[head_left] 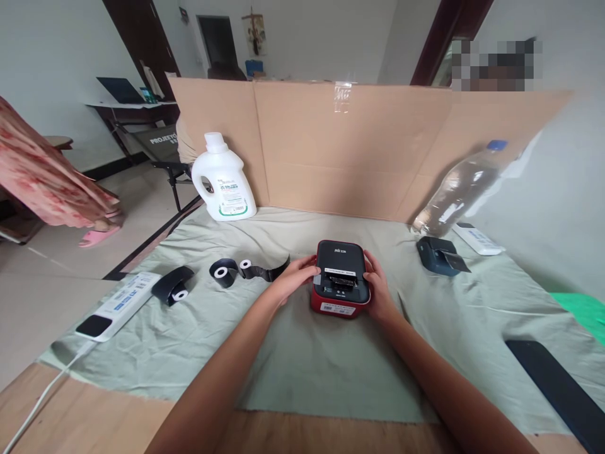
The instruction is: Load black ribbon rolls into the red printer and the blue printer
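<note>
A small red device with a black top [341,261], which looks like a label printer, rests on the green cloth in the middle. My left hand [299,277] grips its left side, the thumb at the edge of the top. On the opposite side my right hand [375,287] holds it with thumb and fingers. Left of the device lie a black ribbon roll [224,272] and a white-cored roll [246,265] with a black strip that runs close to my left hand. Another black roll [172,284] is farther left, beside a white power strip [123,302].
A cardboard panel [331,151] stands behind the cloth [340,378], with a white detergent bottle [227,183] and a clear bottle [460,186] against it. At right are a dark device [435,257], a white strip [477,239] and a black slab [558,384]. People are beyond.
</note>
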The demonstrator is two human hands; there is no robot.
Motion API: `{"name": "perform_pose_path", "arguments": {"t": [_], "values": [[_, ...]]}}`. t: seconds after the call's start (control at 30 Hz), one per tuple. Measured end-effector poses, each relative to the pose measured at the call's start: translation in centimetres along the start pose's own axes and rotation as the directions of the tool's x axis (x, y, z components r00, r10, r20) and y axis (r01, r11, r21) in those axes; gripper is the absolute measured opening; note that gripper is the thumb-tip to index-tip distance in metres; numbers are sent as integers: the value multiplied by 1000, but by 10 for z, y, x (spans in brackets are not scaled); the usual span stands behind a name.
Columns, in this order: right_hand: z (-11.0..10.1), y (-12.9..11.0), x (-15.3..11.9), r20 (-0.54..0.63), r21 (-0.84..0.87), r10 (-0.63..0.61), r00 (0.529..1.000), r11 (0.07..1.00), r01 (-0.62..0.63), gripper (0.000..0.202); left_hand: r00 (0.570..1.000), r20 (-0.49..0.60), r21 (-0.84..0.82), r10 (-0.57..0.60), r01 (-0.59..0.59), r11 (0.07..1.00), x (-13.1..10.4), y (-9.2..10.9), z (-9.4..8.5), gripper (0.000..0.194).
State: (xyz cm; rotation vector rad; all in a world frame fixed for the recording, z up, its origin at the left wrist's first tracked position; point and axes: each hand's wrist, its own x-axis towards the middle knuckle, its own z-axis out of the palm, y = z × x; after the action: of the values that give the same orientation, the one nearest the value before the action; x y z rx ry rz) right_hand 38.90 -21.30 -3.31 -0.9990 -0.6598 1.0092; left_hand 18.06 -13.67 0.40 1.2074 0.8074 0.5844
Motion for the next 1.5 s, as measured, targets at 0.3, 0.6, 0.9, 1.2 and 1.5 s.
{"name": "perform_pose_path", "arguments": {"t": [0.3, 0.6, 0.9, 1.2, 1.5], "values": [[2, 4, -2, 25, 28, -27, 999, 999, 26, 59, 999, 35, 56, -32, 30, 998, -2, 1, -6, 55], [-29, 6, -17, 53, -244, -84, 995, 965, 94, 50, 998, 5, 226, 58, -58, 972, -10, 4, -2, 52], [-9, 5, -62, 283, -728, -280, 917, 560, 395, 74, 949, -121, 448, 291, -210, 869, -26, -7, 12, 40], [92, -32, -19, 362, -678, -442, 820, 479, 558, 75, 813, -349, 357, 466, -344, 868, -18, 55, -38, 43], [226, 44, 69, 483, -476, -293, 825, 703, 528, 62, 702, -654, 73, 280, -310, 948, 12, 72, -167, 33]]}}
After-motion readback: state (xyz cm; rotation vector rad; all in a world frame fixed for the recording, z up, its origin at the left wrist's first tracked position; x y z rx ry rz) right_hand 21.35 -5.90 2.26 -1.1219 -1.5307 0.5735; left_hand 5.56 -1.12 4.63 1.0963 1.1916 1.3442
